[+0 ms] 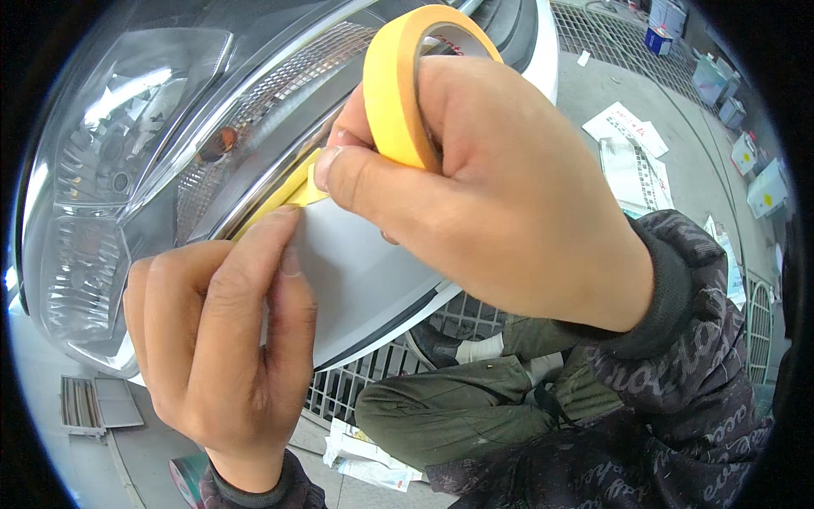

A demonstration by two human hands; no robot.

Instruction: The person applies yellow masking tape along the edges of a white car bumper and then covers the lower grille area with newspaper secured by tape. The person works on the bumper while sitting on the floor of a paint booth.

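A roll of yellow masking tape [392, 93] hangs around the fingers of my right hand [517, 199]. That hand is closed, its thumb and forefinger pinching the strip beside the roll. A yellow tape strip [284, 193] runs along the seam between a clear car headlight [119, 161] and a light grey painted panel [356, 246]. My left hand [225, 331] is closed, with curled fingers and its forefinger tip pressing the strip's lower edge. The thumb rests just below that fingertip, over the panel. My right hand hides part of the strip and the panel's far end.
A black-edged white rim [390, 327] borders the panel. Below it lies a floor grating [335, 386], beside my bent leg in green trousers [458, 407]. Papers [632, 170] are scattered on the floor at right. Cans and bottles [712, 81] line the far right, near a hose [691, 110].
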